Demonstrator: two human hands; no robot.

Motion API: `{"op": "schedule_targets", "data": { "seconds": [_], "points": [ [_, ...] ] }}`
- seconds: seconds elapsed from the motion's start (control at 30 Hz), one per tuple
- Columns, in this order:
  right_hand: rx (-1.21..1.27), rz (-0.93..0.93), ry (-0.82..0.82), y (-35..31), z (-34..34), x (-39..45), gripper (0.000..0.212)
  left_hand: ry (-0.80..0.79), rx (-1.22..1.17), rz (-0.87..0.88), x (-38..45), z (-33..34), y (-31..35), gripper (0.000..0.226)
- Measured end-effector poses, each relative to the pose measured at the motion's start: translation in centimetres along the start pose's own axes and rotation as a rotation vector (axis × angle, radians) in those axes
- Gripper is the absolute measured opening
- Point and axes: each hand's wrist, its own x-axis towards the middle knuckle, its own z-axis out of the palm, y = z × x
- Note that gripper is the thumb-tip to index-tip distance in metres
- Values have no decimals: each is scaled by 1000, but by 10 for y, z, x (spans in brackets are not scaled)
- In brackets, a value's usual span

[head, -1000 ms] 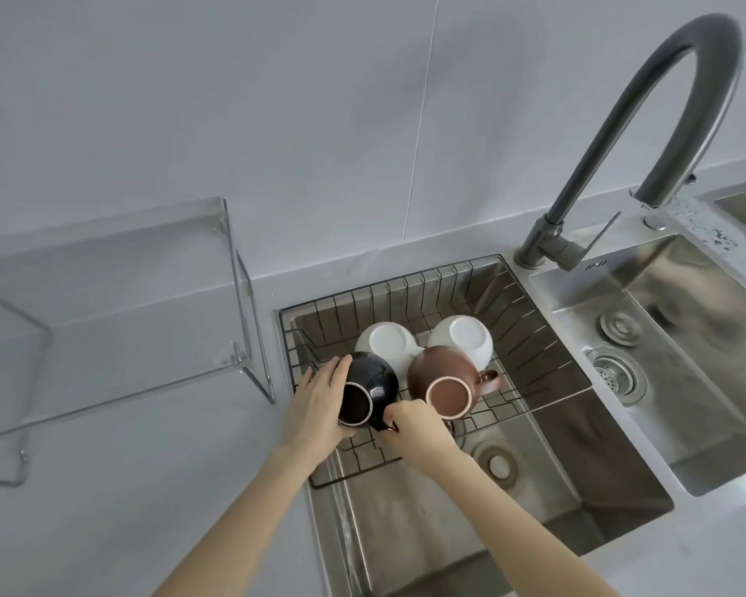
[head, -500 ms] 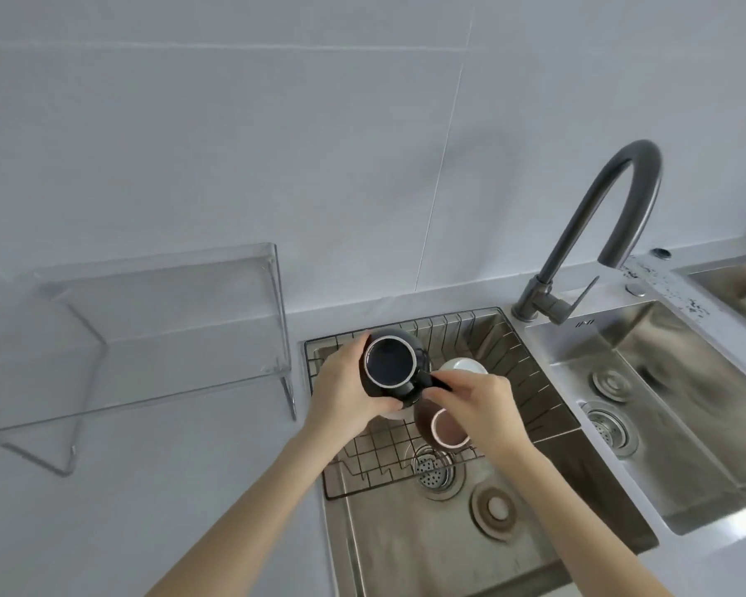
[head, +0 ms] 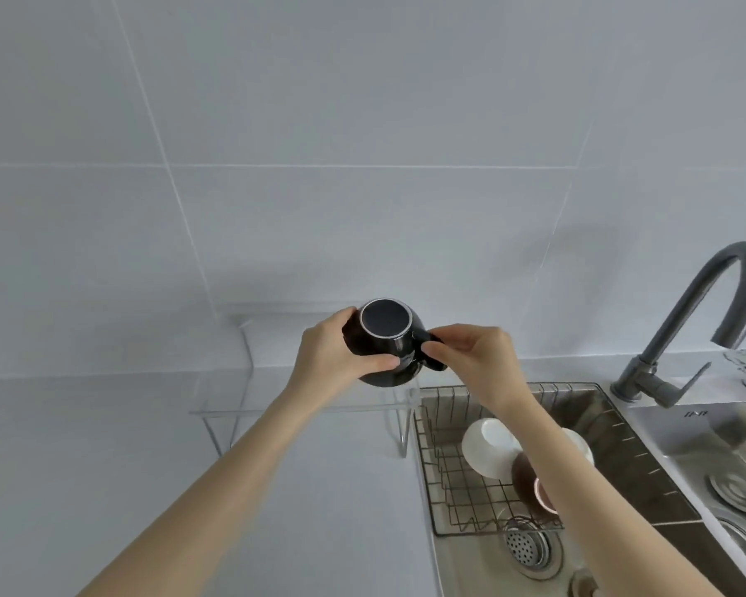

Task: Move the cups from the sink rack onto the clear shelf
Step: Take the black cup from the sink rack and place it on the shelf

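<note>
A black cup [head: 384, 342] is held upside down, base toward me, in the air over the right end of the clear shelf [head: 250, 359]. My left hand [head: 332, 364] wraps its left side, and my right hand [head: 470, 359] pinches its handle. In the wire sink rack [head: 453, 480] lie a white cup [head: 489, 448], a brown cup [head: 530, 484] and another white cup [head: 580, 445], partly hidden by my right forearm.
A grey gooseneck faucet [head: 685, 329] stands at the right behind the steel sink [head: 621, 424]. A sink strainer [head: 526, 547] shows below the rack. The grey counter [head: 104, 467] stretches left under the shelf, with a tiled wall behind.
Both hands lifted the black cup out of the rack and carried it up and left to the shelf, turning it base toward me. My view tilted up.
</note>
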Motion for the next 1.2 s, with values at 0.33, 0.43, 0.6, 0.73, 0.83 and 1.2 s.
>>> {"op": "schedule_targets", "data": {
  "seconds": [0.33,0.43,0.6,0.73,0.83,1.2],
  "points": [
    [42,-44,-128,-24,97,60,7,85,11,-104,31,-88,-54,52],
    [77,-17,-162,-20,127,85,9,129,3,-129,49,-102,-75,49],
    [99,24,-227,-6,171,116,9,153,14,-184,67,-117,-115,56],
    [99,77,-264,9,197,128,9,157,29,-216,74,-117,-142,56],
    [107,115,-257,17,207,133,10,172,40,-205,80,-115,-154,50],
    [122,158,-235,35,215,145,10,208,21,-196,93,-104,-168,50]
  ]
}}
